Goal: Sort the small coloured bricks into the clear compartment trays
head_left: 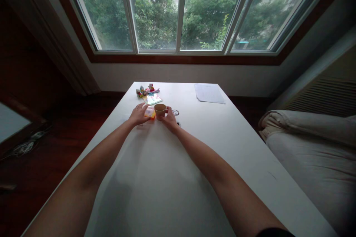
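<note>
A small brown paper cup (160, 108) stands upright near the far part of the white table, its open rim facing up. My right hand (169, 119) is closed round the cup's right side. To the cup's left lies a small orange, pink and white packet (150, 112). My left hand (138, 114) has its thumb and fingers about the packet's left end, gripping it. Just behind the packet is a flat, shiny, pale card or packet (153, 99). A dark ring-like item (175, 112) sits right of the cup, partly hidden by my right hand.
Small colourful figurines (144, 90) stand at the table's far left corner. Sheets of paper (209, 93) lie at the far right of the white table (178, 177). A covered sofa or bed (311, 155) is at the right, and cables (27, 144) lie on the floor at left.
</note>
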Demonstrator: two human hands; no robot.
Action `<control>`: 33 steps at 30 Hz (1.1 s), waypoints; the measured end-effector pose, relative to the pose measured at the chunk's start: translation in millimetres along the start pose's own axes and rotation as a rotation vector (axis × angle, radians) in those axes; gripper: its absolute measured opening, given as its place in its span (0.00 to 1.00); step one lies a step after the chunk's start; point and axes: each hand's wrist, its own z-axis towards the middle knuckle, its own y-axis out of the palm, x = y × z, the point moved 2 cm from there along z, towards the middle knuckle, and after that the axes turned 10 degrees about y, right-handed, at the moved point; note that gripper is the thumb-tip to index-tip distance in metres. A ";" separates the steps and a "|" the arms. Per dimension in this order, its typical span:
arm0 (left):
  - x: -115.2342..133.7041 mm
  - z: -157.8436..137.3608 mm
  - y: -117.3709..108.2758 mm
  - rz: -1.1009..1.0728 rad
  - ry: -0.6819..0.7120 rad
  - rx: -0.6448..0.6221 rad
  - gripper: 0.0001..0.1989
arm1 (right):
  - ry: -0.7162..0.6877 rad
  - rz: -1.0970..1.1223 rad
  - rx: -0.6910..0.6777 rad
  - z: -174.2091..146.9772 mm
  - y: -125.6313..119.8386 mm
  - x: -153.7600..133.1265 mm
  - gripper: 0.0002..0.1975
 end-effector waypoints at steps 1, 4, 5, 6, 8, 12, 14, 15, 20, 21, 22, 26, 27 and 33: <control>-2.7 6.7 3.2 0.020 0.043 -0.060 0.43 | -0.002 0.041 0.005 2.3 -2.6 5.5 0.39; -4.5 23.1 11.5 0.062 0.128 -0.183 0.47 | -0.019 0.084 -0.016 8.2 -12.6 20.5 0.45; -3.8 27.5 13.2 0.070 0.142 -0.202 0.48 | -0.030 0.084 -0.036 9.8 -14.9 23.6 0.47; -2.8 31.4 14.5 0.074 0.150 -0.213 0.49 | -0.038 0.085 -0.058 11.1 -15.9 25.3 0.49; -0.3 37.8 15.3 0.075 0.158 -0.228 0.51 | -0.045 0.093 -0.109 12.8 -13.3 24.2 0.49; 6.8 44.5 11.5 0.079 0.194 -0.278 0.46 | 0.021 0.141 -0.123 12.0 3.1 10.2 0.39; 11.8 44.5 8.0 0.097 0.214 -0.310 0.43 | 0.085 0.177 -0.081 9.8 7.7 2.6 0.34; 14.6 43.7 6.2 0.103 0.218 -0.321 0.41 | 0.104 0.189 -0.061 8.2 7.2 -0.5 0.33; 29.8 34.1 -0.1 0.105 0.181 -0.330 0.48 | 0.091 0.153 0.014 -5.9 -25.2 0.6 0.32; 33.3 31.8 -0.7 0.107 0.168 -0.331 0.49 | 0.095 0.130 0.039 -10.0 -36.1 5.2 0.32; 37.2 29.5 -1.0 0.107 0.159 -0.331 0.49 | 0.103 0.104 0.070 -14.4 -47.7 11.3 0.31; 58.5 20.4 -1.7 0.116 0.188 -0.324 0.44 | 0.132 0.060 0.146 -32.3 -93.0 43.9 0.28; 64.9 17.9 -1.9 0.121 0.208 -0.321 0.43 | 0.143 0.052 0.174 -36.4 -103.5 52.4 0.28; 103.1 2.7 -5.0 0.104 0.345 -0.311 0.43 | 0.171 -0.009 0.275 -57.0 -143.5 81.6 0.29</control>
